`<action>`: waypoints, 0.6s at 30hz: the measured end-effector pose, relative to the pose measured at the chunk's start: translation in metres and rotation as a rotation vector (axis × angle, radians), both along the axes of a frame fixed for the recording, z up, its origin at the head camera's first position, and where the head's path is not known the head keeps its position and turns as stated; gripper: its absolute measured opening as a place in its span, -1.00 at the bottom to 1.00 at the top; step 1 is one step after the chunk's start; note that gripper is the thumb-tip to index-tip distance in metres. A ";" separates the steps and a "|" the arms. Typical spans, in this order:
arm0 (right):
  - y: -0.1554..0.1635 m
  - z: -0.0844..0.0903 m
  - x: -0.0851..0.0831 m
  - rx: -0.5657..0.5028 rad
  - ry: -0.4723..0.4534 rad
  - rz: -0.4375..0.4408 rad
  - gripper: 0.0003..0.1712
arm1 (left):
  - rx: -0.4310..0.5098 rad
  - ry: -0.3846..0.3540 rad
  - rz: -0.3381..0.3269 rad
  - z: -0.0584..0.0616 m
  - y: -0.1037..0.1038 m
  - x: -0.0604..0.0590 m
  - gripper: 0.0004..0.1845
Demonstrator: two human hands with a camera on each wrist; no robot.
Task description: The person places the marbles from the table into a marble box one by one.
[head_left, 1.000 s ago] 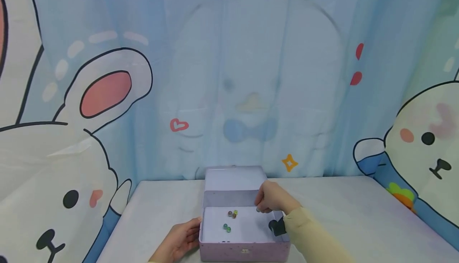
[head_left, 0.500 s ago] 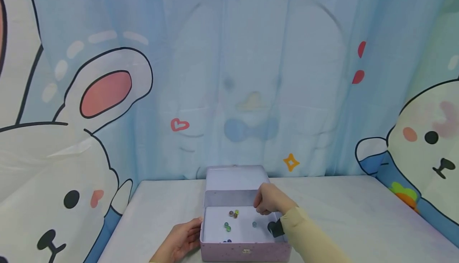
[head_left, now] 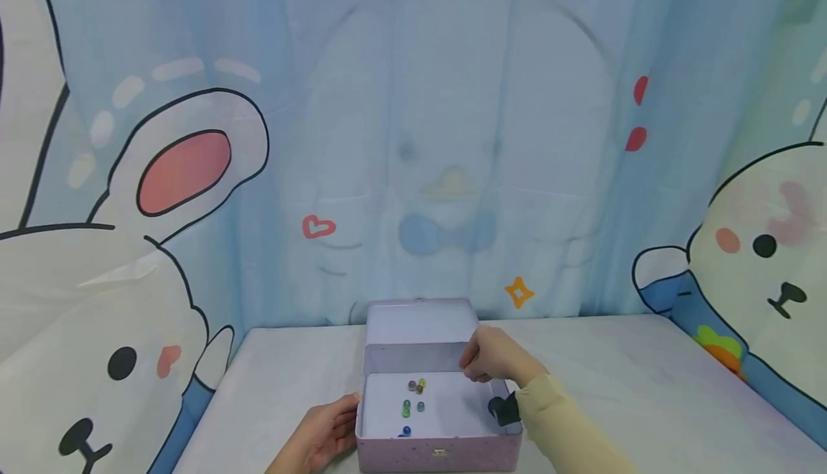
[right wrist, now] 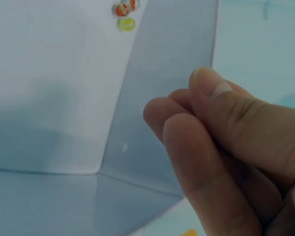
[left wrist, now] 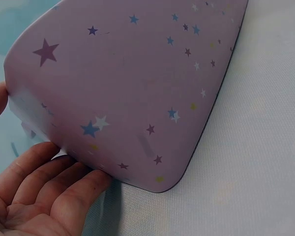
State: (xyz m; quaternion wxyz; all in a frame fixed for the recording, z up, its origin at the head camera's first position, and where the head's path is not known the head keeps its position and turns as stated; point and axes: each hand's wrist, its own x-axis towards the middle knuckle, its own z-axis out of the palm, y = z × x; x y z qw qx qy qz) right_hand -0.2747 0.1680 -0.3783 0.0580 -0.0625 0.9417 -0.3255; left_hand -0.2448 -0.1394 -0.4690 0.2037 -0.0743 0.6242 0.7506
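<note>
My left hand (head_left: pixel 321 434), fingers flat, rests on the lilac tin (head_left: pixel 438 451) on the counter (head_left: pixel 271 388); only its wrist view shows stars. Marbles (head_left: pixel 413 396) inside. Right hand (head_left: pixel 494 359) over the tin's back corner, fingertips (right wrist: pixel 187 128) pinched together, holding nothing visible.

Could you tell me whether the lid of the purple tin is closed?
No, the lid stands open behind the tin, and several marbles show on its white floor.
</note>
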 end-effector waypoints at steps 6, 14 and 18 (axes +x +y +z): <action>0.023 0.004 0.004 -0.063 -0.001 -0.014 -0.87 | -0.003 -0.004 -0.008 0.000 0.001 0.001 -0.22; 0.080 0.005 0.013 -0.071 -0.057 -0.098 -0.85 | -0.023 -0.033 0.014 0.000 0.001 0.000 -0.20; 0.115 0.004 0.022 -0.075 -0.083 -0.142 -0.83 | -0.032 -0.039 0.023 0.000 0.000 -0.002 -0.21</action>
